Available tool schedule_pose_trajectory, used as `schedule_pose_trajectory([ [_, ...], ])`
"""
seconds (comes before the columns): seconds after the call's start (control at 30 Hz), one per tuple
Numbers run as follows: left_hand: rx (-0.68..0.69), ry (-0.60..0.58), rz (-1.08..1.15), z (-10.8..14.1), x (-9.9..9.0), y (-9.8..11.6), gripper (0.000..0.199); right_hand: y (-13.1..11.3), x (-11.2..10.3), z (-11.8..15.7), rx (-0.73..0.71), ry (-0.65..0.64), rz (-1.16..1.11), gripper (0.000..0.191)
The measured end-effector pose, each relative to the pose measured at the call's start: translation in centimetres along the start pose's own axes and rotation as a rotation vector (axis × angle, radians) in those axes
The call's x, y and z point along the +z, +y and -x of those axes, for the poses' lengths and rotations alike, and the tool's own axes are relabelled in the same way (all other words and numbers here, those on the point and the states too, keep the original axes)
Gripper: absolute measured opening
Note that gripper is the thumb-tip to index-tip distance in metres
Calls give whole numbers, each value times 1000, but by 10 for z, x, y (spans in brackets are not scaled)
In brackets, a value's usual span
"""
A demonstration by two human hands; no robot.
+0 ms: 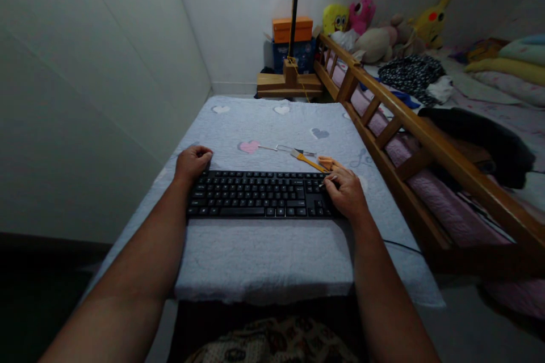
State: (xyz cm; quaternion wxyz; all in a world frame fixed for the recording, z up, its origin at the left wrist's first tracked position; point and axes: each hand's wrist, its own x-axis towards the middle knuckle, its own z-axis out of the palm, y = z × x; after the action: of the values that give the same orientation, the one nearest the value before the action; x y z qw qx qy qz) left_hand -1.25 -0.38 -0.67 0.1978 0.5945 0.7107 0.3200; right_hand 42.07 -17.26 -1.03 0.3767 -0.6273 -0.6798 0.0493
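Note:
A black keyboard (251, 195) lies across the cloth-covered table in front of me. Beside its far left corner, my left hand (193, 163) rests with curled fingers; whether anything is in them is hidden. My right hand (347, 190) is over the number-key end, its fingers pinched on a thin whitish stick (327, 180), possibly a cotton swab. Just behind the keyboard lies a flat brush (309, 160) with a yellow handle. An orange folded cloth (327, 162) sits close to my right fingertips. Thin metal tools (289, 149) lie farther back, their exact kind unclear.
A pale cloth with hearts covers the table (264, 255). Along the right runs a wooden bed rail (394, 110), with plush toys and clothes behind it. A wooden stand (289, 85) with a dark pole and an orange box (292, 29) are beyond the far edge. A wall (106, 96) borders the left.

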Motion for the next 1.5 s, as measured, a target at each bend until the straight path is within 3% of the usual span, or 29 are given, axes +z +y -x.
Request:
schedule_pose_trajectory([
  [0.47, 18, -9, -7, -4, 2, -8, 19, 10, -4, 2, 21, 44, 42, 19],
  [0.9, -2, 4, 4, -1, 0, -1, 13, 2, 0, 1, -7, 9, 15, 20],
  [1.5, -12, 1, 13, 0, 1, 0, 15, 15, -4, 3, 33, 48, 61, 18],
])
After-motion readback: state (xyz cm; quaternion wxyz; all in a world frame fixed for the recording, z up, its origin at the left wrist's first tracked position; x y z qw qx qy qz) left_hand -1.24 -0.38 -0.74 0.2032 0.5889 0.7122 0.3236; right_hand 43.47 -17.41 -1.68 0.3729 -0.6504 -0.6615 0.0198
